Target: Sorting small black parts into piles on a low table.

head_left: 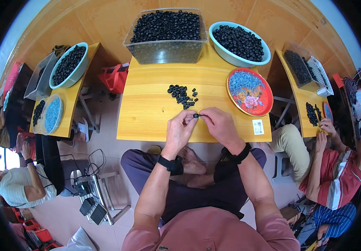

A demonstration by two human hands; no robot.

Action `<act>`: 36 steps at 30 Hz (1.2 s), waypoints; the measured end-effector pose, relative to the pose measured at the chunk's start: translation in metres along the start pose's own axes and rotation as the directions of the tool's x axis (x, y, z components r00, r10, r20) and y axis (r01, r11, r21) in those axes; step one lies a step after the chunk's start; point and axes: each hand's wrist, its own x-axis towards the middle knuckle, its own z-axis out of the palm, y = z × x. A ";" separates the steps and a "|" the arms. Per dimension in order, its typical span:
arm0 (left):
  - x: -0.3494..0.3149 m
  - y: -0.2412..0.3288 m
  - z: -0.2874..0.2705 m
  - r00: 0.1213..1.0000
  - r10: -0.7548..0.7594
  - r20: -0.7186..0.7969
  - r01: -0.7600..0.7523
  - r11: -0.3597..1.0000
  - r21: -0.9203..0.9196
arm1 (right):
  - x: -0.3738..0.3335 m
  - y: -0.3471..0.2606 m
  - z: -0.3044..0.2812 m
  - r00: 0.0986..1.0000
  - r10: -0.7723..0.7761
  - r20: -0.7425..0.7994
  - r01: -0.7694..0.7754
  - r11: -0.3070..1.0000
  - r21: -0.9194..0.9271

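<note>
My left hand [179,128] pinches a small round black plastic part [196,116] between thumb and fingertips, above the near part of the yellow table. Close against that part, the fingers of my right hand [218,124] are pressed together; whatever they grip is too small to make out. Just beyond both hands lies a loose pile of black parts [182,96]. To the right of the pile is a red flowered round tray [260,109] holding many tiny blue-grey pieces [245,83].
A clear plastic bin [163,52] and a pale blue basin [239,61], both full of black parts, stand along the table's [147,113] far side. A white label [258,127] lies near the right corner. People sit at side tables left [73,94] and right [294,90].
</note>
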 end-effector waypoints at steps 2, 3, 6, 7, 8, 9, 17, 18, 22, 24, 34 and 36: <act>0.000 0.000 0.000 1.000 -0.001 -0.001 0.001 1.000 -0.007 | -0.001 0.003 0.002 0.996 -0.084 0.001 0.084 0.996 -0.013; 0.000 0.000 0.001 1.000 -0.002 -0.002 0.002 1.000 -0.014 | -0.001 0.002 0.003 0.997 -0.083 0.001 0.083 0.996 -0.013; 0.000 0.001 0.000 1.000 -0.001 0.020 0.001 1.000 0.017 | -0.001 0.001 0.004 0.999 -0.053 -0.008 0.053 0.998 -0.040; 0.000 0.000 0.000 1.000 -0.001 0.021 0.001 1.000 0.017 | -0.002 0.001 0.005 0.998 -0.062 -0.011 0.061 0.997 -0.048; 0.000 -0.001 -0.001 1.000 -0.008 0.025 0.008 1.000 0.017 | -0.002 0.002 0.005 0.997 -0.070 -0.013 0.070 0.996 -0.055; 0.000 -0.002 -0.001 0.999 -0.015 0.029 0.015 1.000 0.016 | -0.001 0.001 0.005 0.997 -0.070 -0.013 0.070 0.996 -0.055; 0.001 -0.002 -0.004 0.994 -0.070 0.084 0.072 0.997 -0.013 | -0.003 -0.002 0.012 0.982 0.165 -0.091 -0.156 0.983 0.094; 0.001 -0.001 -0.004 0.993 -0.071 0.094 0.073 0.997 -0.019 | -0.004 -0.003 0.012 0.982 0.166 -0.092 -0.157 0.983 0.094; 0.002 0.001 -0.007 0.989 -0.076 0.125 0.073 0.997 0.028 | -0.005 -0.003 0.014 0.980 0.168 -0.106 -0.158 0.983 0.093; 0.002 0.001 -0.007 0.985 -0.086 0.152 0.087 0.996 0.000 | -0.004 -0.002 0.014 0.982 0.157 -0.104 -0.147 0.984 0.097; 0.002 0.000 -0.008 0.980 -0.059 0.192 0.067 0.997 -0.038 | 0.008 -0.005 0.004 0.962 0.267 0.053 -0.272 0.957 0.098; 0.003 -0.001 -0.008 0.979 -0.046 0.199 0.058 0.997 -0.055 | 0.009 -0.004 0.005 0.952 0.296 0.076 -0.304 0.945 0.121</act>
